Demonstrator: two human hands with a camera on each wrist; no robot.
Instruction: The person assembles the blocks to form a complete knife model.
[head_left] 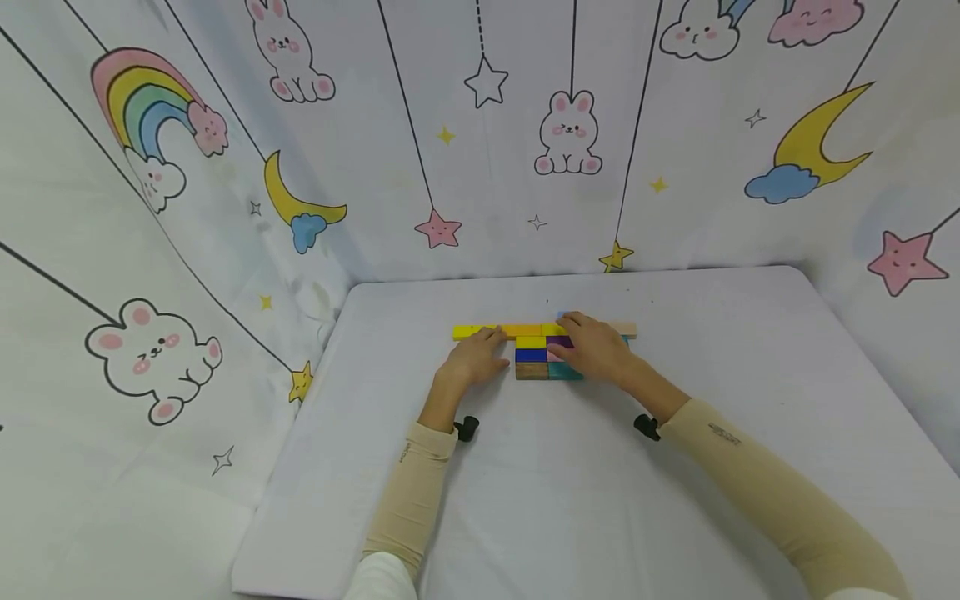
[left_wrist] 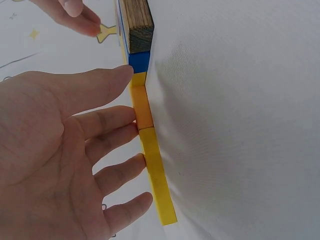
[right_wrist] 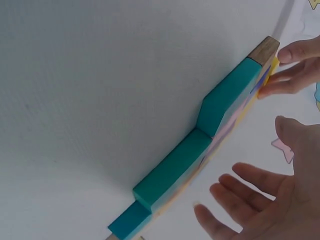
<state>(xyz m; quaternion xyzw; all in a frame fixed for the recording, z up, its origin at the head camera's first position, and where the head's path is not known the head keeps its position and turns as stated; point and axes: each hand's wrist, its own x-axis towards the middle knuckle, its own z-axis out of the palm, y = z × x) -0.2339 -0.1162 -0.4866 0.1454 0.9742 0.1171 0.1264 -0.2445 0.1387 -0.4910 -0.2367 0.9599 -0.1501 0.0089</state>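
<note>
Flat coloured wooden blocks lie side by side on the white table. My left hand (head_left: 474,358) is at the left end of the group. In the left wrist view its fingertips touch the edges of the long yellow block (left_wrist: 159,185) and the orange block (left_wrist: 143,107), the thumb close to the blue block (left_wrist: 140,61). Over the right part of the group spreads my right hand (head_left: 596,346), fingers loosely bent. It covers several blocks, among them parts of the purple block (head_left: 557,341) and teal block (head_left: 565,372). A brown block (head_left: 531,372) sits at the near left corner.
At the far right a pale wood block (head_left: 628,328) shows past the right hand. A bit of a light blue block (head_left: 562,315) sticks out behind. White cloth (head_left: 510,208) with cartoon prints hangs beyond the table (head_left: 540,500).
</note>
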